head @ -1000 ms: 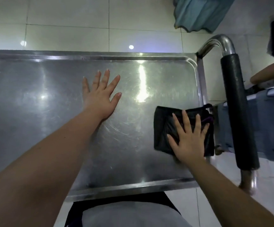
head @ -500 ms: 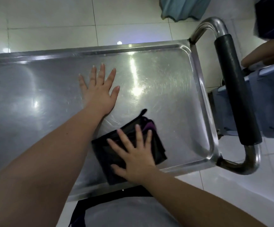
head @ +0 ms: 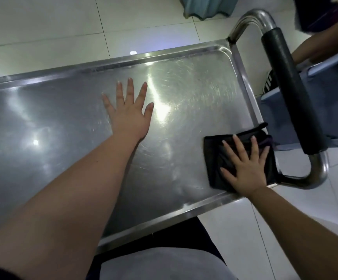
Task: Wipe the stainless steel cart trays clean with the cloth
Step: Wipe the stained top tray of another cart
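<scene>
The stainless steel cart's top tray (head: pixel 184 81) fills the middle of the view, shiny and streaked with swirl marks. A folded black cloth (head: pixel 216 158) lies at the tray's near right corner, its right side reaching over the raised rim. My right hand (head: pixel 245 168) presses flat on the cloth with fingers straight and spread. My left hand (head: pixel 128 114) rests flat on the bare steel at the tray's middle, fingers spread.
The cart's push handle (head: pixel 289 93), steel tube with a black grip, runs along the right end. Beyond it stands a blue-grey frame (head: pixel 322 110) with another person's arm (head: pixel 322 47) above. A teal cloth (head: pixel 206 7) hangs over the tiled floor (head: pixel 42 27).
My right hand slid the cloth from the tray's near middle back to the near right corner, after an earlier sweep leftward. My left hand stayed planted.
</scene>
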